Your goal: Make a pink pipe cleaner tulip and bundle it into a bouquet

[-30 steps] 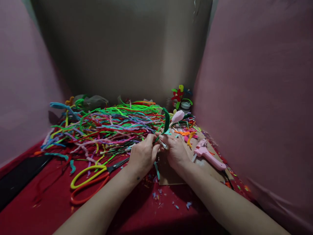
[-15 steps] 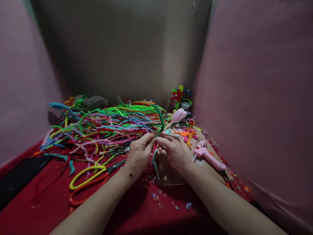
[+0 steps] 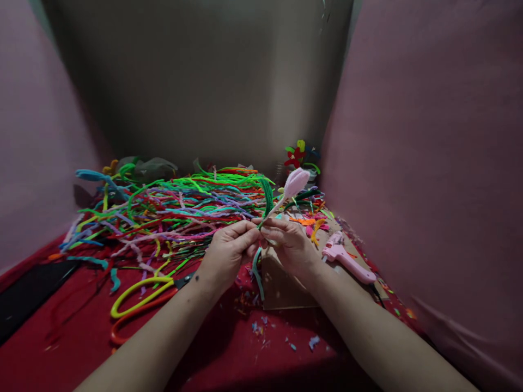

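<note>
My left hand [image 3: 233, 246] and my right hand [image 3: 291, 245] meet in front of me, fingertips pinched together. Between them rises a pale pink pipe-cleaner flower [image 3: 296, 183], its thin stem leaning up to the right; my right fingers close on that stem. A dark green pipe-cleaner leaf [image 3: 267, 197] stands upright beside the stem, its base pinched in my left fingers. The exact joint of leaf and stem is hidden by the fingertips. Below my right hand lies a piece of cardboard [image 3: 281, 291].
A heap of colourful pipe cleaners [image 3: 183, 201] spreads behind my left hand. Scissors [image 3: 141, 296] with yellow and orange handles lie near my left forearm. To the right rests a pink glue gun [image 3: 347, 260] with its cord. Finished flowers [image 3: 295, 157] stand at the back.
The pink flower has tilted more upright and risen a little. The green leaf now stands straighter, its broad side showing, close to the stem. Both hands stay together.
</note>
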Motion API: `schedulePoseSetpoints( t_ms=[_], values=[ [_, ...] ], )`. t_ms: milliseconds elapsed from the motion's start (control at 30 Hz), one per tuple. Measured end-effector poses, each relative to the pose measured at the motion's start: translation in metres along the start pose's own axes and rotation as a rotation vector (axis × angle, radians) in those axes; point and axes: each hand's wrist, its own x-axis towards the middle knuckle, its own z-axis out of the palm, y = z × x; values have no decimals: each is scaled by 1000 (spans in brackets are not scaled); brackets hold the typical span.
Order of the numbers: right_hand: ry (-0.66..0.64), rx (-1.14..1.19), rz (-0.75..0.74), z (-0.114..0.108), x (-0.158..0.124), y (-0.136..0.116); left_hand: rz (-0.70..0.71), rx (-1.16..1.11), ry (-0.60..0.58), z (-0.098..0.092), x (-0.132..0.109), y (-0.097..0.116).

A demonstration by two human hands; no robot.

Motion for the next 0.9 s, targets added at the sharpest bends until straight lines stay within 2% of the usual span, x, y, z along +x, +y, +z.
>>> schedulePoseSetpoints(
  t_ms=[167,333,467,700,800,900],
  values=[
    [-11,153,90,-1,0,1,-109,-112,-125,-4,0,1],
    [10,137,30,0,-1,-1,-118,-16,-167,-8,1,3],
    [77,108,-29,1,0,1,25,336,-104,-11,3,3],
    [205,147,-43,1,4,10,524,1092,127,-16,3,-15],
    [223,138,-76,3,3,9,586,1159,180,-21,3,-24],
    [227,114,-118,4,1,9,496,1012,186,-22,3,-27]
  ],
)
